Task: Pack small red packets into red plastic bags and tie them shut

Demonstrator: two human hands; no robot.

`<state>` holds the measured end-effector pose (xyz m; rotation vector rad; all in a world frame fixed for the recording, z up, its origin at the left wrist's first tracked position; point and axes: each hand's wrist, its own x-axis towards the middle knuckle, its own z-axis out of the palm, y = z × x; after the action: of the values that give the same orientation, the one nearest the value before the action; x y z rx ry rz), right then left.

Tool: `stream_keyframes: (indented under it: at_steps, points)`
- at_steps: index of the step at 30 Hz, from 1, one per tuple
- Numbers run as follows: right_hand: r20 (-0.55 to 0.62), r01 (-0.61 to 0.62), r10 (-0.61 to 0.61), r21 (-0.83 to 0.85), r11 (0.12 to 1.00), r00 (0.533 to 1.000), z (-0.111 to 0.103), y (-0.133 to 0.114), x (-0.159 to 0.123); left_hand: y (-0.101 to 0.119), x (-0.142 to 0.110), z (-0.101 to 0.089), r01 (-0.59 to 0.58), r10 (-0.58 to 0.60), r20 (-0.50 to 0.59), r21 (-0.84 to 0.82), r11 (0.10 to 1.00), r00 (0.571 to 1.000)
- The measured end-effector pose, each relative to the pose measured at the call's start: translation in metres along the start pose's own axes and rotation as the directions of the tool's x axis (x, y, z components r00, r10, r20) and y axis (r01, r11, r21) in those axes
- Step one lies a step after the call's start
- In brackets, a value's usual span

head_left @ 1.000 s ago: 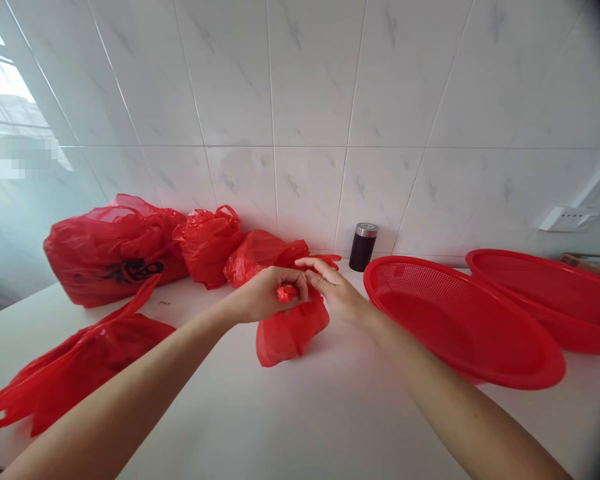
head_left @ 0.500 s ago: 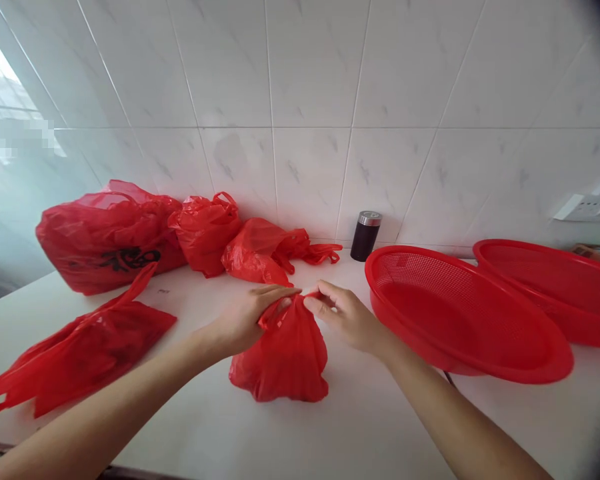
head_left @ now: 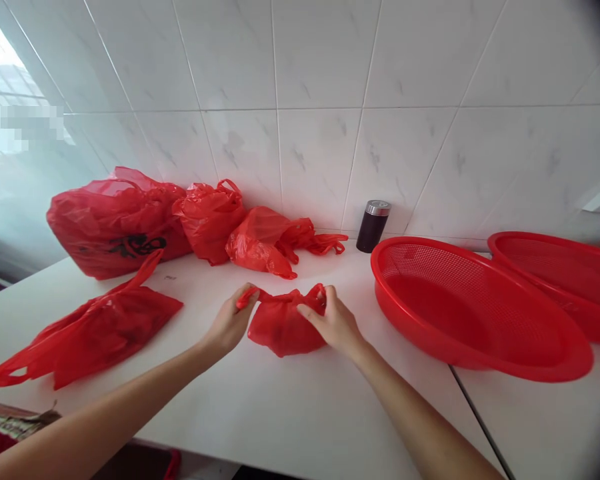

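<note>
A small red plastic bag [head_left: 286, 328] with something bulky inside rests on the white table, between my two hands. My left hand [head_left: 234, 317] is closed around one of its handles, the loose end poking out past the thumb. On the other side, my right hand [head_left: 336, 319] grips the opposite handle, with the thumb lying across the top of the bag. Both handles are drawn apart sideways, and the bag's mouth is gathered between them. What the bag contains cannot be made out through the red plastic.
A flat red bag [head_left: 113, 323] lies at the left. Along the tiled wall stand a large red bag [head_left: 110, 227] with black lettering and two smaller ones [head_left: 210, 223]. A dark flask [head_left: 371, 230] stands at the back. Red baskets [head_left: 460, 320] fill the right side.
My hands have moved apart, from pinching together at the bag's top to pulling a handle each. The bag now sits lower and more squat. The view has shifted slightly.
</note>
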<state>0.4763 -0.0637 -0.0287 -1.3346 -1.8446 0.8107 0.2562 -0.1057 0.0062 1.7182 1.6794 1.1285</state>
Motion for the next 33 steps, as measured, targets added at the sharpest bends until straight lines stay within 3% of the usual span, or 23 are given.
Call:
stream_keyframes:
  at_steps: [3, 5, 10, 15, 24, 29, 33]
  points:
    - [0.018, 0.03, -0.029, -0.097, 0.995, 0.999, 0.019, 0.001, 0.005, -0.003, 0.017, 0.032, 0.022, -0.02, -0.033, 0.077, 0.997, 0.999]
    - [0.011, 0.024, -0.023, -0.093, 0.995, 1.0, 0.022, 0.007, 0.011, -0.008, 0.028, 0.044, 0.03, -0.022, -0.052, 0.161, 0.987, 0.998]
    - [-0.026, -0.032, 0.028, -0.168, 0.985, 0.999, 0.008, 0.029, 0.026, -0.03, 0.055, 0.045, 0.08, -0.071, -0.04, 0.384, 0.92, 0.997]
    - [-0.047, -0.147, 0.139, -0.372, 0.917, 0.989, 0.006, 0.044, 0.036, -0.05, 0.076, 0.051, 0.15, -0.193, 0.019, 0.554, 0.819, 0.981]
    - [0.011, -0.13, 0.179, -0.644, 0.754, 0.984, 0.017, 0.038, 0.056, -0.058, 0.09, 0.072, 0.196, -0.255, -0.018, 0.69, 0.697, 0.967]
    - [0.001, -0.115, 0.15, -0.639, 0.76, 0.989, 0.013, 0.04, 0.049, -0.054, 0.08, 0.064, 0.201, -0.267, -0.005, 0.671, 0.713, 0.964]
    - [-0.018, -0.125, 0.141, -0.578, 0.806, 0.99, 0.005, 0.047, 0.04, -0.051, 0.065, 0.037, 0.226, -0.326, 0.057, 0.608, 0.761, 0.944]
